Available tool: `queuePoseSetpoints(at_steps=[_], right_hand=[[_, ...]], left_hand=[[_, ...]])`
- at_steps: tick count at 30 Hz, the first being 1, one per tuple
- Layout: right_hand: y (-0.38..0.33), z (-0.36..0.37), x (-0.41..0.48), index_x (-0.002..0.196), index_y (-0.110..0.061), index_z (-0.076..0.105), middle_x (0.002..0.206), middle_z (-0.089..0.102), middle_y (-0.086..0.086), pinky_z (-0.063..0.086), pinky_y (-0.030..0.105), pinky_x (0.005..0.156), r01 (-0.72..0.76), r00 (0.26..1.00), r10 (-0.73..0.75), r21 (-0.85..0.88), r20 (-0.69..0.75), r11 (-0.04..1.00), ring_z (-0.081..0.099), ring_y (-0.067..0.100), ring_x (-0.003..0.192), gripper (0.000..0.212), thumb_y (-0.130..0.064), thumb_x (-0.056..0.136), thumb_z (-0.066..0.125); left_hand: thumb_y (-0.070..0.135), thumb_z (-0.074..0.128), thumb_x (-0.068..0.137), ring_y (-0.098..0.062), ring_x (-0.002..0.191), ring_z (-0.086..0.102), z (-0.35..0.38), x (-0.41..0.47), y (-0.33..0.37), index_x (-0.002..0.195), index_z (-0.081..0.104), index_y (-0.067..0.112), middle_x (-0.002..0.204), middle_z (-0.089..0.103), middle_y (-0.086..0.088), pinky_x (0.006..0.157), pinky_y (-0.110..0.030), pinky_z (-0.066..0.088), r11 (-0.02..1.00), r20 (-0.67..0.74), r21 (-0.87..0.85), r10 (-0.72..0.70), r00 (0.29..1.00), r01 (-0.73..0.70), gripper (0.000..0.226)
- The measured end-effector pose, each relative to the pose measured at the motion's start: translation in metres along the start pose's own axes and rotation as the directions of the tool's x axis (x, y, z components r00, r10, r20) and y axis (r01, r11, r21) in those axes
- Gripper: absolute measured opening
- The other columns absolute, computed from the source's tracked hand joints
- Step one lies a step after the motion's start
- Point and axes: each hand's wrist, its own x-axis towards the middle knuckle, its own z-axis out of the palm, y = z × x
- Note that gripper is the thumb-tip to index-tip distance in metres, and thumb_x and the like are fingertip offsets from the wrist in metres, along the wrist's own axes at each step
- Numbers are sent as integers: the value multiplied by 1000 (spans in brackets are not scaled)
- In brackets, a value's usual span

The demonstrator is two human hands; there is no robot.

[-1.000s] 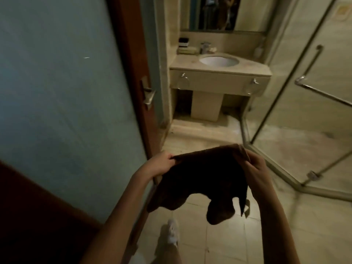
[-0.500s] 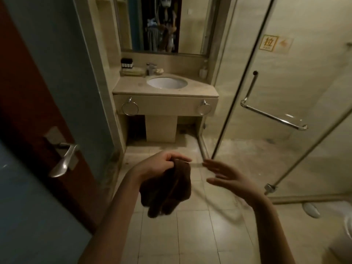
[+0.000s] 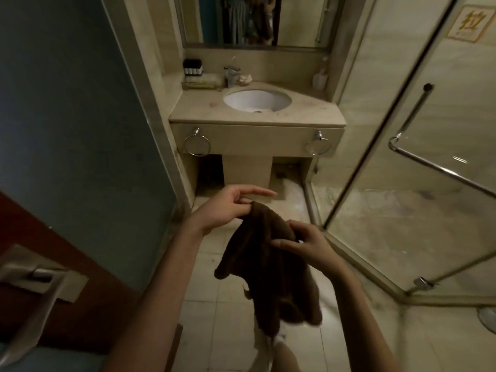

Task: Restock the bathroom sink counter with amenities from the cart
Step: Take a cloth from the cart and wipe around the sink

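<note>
A dark brown towel (image 3: 268,267) hangs in front of me above the tiled floor. My left hand (image 3: 228,206) pinches its top corner, with the index finger stretched out. My right hand (image 3: 300,244) grips the cloth a little lower on its right side. Ahead stands the beige sink counter (image 3: 308,114) with a white basin (image 3: 257,100), a chrome tap (image 3: 231,75), a tray of small dark bottles (image 3: 192,67) at its back left and a white cup (image 3: 320,80) at its back right.
Two chrome towel rings (image 3: 196,146) (image 3: 317,146) hang on the counter front. A glass shower enclosure with a bar handle (image 3: 418,157) takes up the right. The door with its lever handle (image 3: 35,296) is at my lower left. A mirror (image 3: 252,20) hangs above the sink.
I have stepped closer to the sink. My right hand, open and apart from the towel half a second ago, now grips it again. The towel hangs lower and more spread.
</note>
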Motion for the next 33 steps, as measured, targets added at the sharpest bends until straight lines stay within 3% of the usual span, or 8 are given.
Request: queuePoseSetpoints(at_steps=[4, 8, 12, 16, 20, 24, 30, 33], right_hand=[[27, -34, 62, 112, -20, 66, 111, 69, 0, 51, 45, 95, -93, 963, 86, 15, 256, 996, 65, 17, 106, 50, -45, 71, 79], [52, -55, 123, 119, -23, 62, 116, 68, -4, 50, 36, 97, -138, 907, 146, -48, 395, 989, 63, 8, 109, 38, -27, 83, 73], [67, -79, 188, 107, -20, 60, 104, 64, -5, 52, 36, 92, -114, 963, 144, -142, 227, 983, 62, 11, 98, 23, -30, 87, 66], [77, -109, 241, 107, -23, 58, 103, 62, -3, 55, 33, 82, -105, 988, 122, -164, 95, 981, 62, 12, 92, 36, -38, 78, 71], [77, -129, 284, 94, -17, 54, 86, 59, -5, 45, 22, 65, -119, 974, 84, -163, -209, 979, 59, 10, 78, 10, -19, 89, 62], [68, -137, 320, 104, -12, 60, 92, 63, 0, 45, 15, 59, -202, 928, 264, 238, -265, 950, 60, 9, 82, 11, -14, 94, 54], [57, -131, 370, 111, -7, 60, 110, 64, 13, 49, 34, 77, -271, 860, 511, 857, 11, 438, 61, 27, 100, 24, -22, 100, 46], [47, -126, 394, 115, -5, 60, 108, 67, 15, 51, 33, 80, -233, 891, 452, 894, 38, 383, 64, 24, 96, 30, -25, 101, 41]], left_hand=[[2, 50, 95, -14, 99, 68, -27, 51, 2, 120, 62, 19, 100, 73, -10, 90, -30, 53, 998, -162, -54, -25, 986, 17, 33], [-1, 50, 94, -14, 97, 70, -52, 102, 19, 118, 63, 14, 100, 74, -7, 82, -22, 55, 993, -267, -114, -20, 964, -11, 30], [-4, 50, 93, -14, 96, 70, -79, 154, 34, 115, 65, 10, 100, 74, -6, 79, -21, 56, 994, -366, -109, -23, 930, -19, 29], [0, 54, 92, -12, 97, 70, -100, 190, 32, 112, 66, 11, 100, 74, -2, 78, -18, 54, 993, -478, -101, -2, 878, -53, 26], [2, 52, 94, -7, 101, 67, -116, 217, 13, 113, 68, 17, 104, 73, 3, 90, -24, 52, 999, -625, -54, -38, 780, 5, 29], [6, 51, 95, 0, 101, 62, -118, 247, -1, 117, 64, 20, 111, 68, 5, 89, -17, 51, 997, -638, 9, -56, 768, 81, 29], [15, 52, 96, -3, 115, 57, -108, 296, -23, 118, 64, 31, 118, 65, 13, 101, -30, 46, 981, -401, 132, -79, 913, 143, 30], [16, 55, 94, -3, 119, 54, -116, 320, -35, 117, 65, 36, 121, 65, 14, 105, -34, 43, 944, -305, 281, -80, 949, 170, 32]])
